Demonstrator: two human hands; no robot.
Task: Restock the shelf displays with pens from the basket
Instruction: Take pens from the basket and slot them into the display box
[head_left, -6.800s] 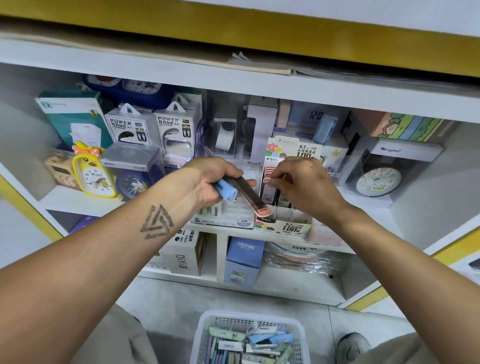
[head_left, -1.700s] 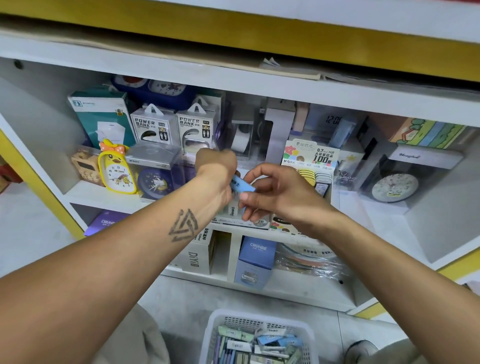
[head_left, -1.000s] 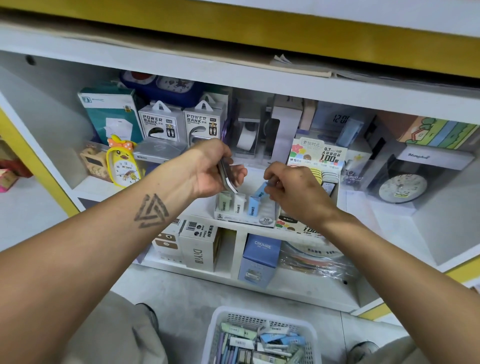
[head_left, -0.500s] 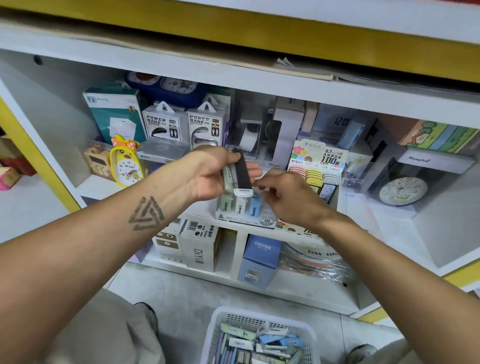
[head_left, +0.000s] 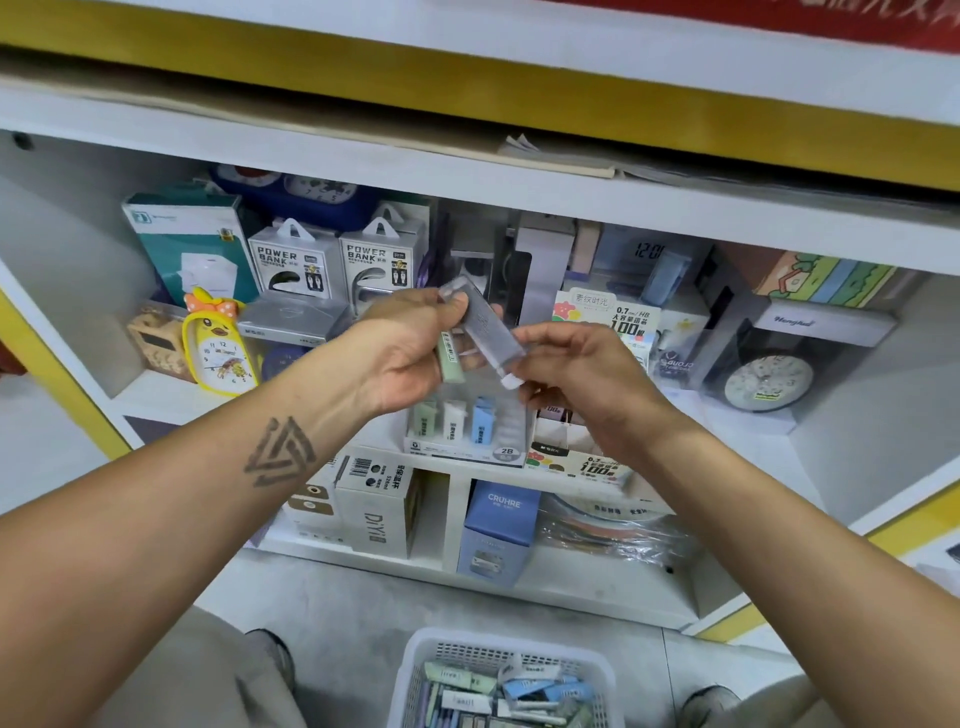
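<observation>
At 9 o'clock on the shelf (head_left: 156, 400) stands a yellow duck clock (head_left: 221, 348), and behind it two power bank boxes (head_left: 332, 265). I leave these alone.

Near the centre my left hand (head_left: 410, 353) has its fingers curled around two small cases. One is a pale green case (head_left: 451, 356), which lies against my palm. The other is a dark grey case (head_left: 485, 332) with a clear shell and a white end, and it points down toward 5 o'clock. My right hand (head_left: 576, 369) pinches the lower white end of the grey case with thumb and fingertips, so both hands touch this one.

Directly under my hands, at 6 o'clock from them, is the display tray (head_left: 467, 447) marked 2B. It has a green, a white and a blue case standing upright in the left slots; the right slots look free.

I judge the cases light and stiff, but the smooth plastic may be slippery. I think it is best to hold one by its narrow sides near the middle and lower it upright into a slot.

At 6 o'clock on the floor is the basket (head_left: 415, 670), with many more cases inside.

At 3 o'clock on the shelf stands a round clock (head_left: 769, 382) in a box.
</observation>
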